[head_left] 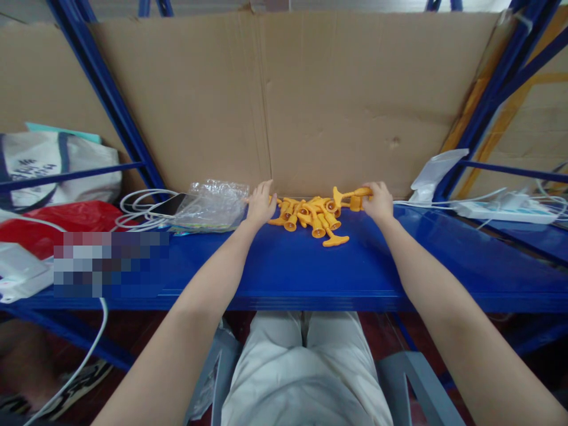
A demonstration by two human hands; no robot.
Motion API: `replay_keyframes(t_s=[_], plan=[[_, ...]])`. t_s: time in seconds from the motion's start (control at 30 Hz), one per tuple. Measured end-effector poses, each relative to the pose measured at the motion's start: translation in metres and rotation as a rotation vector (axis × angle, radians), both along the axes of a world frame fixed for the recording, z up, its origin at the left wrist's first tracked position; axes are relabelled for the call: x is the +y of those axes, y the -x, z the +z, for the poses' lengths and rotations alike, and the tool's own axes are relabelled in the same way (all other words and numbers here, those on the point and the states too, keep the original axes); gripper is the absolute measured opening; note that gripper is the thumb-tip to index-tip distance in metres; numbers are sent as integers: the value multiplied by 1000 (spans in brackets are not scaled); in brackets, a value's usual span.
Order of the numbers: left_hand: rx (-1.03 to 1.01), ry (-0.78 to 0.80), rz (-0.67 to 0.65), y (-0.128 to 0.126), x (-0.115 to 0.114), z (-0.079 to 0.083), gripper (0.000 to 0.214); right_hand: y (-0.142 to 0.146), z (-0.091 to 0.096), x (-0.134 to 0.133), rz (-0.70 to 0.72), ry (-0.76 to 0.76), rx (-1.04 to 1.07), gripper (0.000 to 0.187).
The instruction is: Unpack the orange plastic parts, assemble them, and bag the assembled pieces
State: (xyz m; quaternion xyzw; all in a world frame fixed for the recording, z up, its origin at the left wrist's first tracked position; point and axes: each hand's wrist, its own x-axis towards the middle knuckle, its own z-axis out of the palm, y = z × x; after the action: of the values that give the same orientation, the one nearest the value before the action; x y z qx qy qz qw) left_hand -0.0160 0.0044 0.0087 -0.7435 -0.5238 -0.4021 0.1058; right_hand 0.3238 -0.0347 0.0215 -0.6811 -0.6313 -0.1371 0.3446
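A heap of several small orange plastic parts (310,216) lies at the back of the blue shelf (284,272), against a cardboard sheet. My left hand (260,203) rests at the left edge of the heap with its fingers stretched out and touching the parts. My right hand (378,201) is at the right edge, its fingers closed round one orange part (355,195) with a T-shaped end. One orange part (335,239) lies a little nearer to me than the rest.
A crumpled clear plastic bag (213,204) and a phone with coiled white cable (146,210) lie left of the heap. Further left are a red bag (57,222) and a white tote (53,165). A white power strip (501,210) sits at right. Blue rack posts stand on both sides.
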Motion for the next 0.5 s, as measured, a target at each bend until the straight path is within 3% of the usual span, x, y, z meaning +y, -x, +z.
replay_keyframes(t_s=[0.17, 0.23, 0.33, 0.5], plan=[[160, -117, -346, -34, -26, 10, 47, 30, 5, -6, 146, -45, -178, 49], [212, -127, -424, -47, -34, 10, 46, 42, 6, -8, 209, -69, -221, 49], [278, -91, -420, -57, -40, 8, 37, 56, 7, -12, 283, -97, -277, 47], [250, -10, -267, -57, -37, 6, 24, 69, 5, -17, 332, -71, -352, 45]])
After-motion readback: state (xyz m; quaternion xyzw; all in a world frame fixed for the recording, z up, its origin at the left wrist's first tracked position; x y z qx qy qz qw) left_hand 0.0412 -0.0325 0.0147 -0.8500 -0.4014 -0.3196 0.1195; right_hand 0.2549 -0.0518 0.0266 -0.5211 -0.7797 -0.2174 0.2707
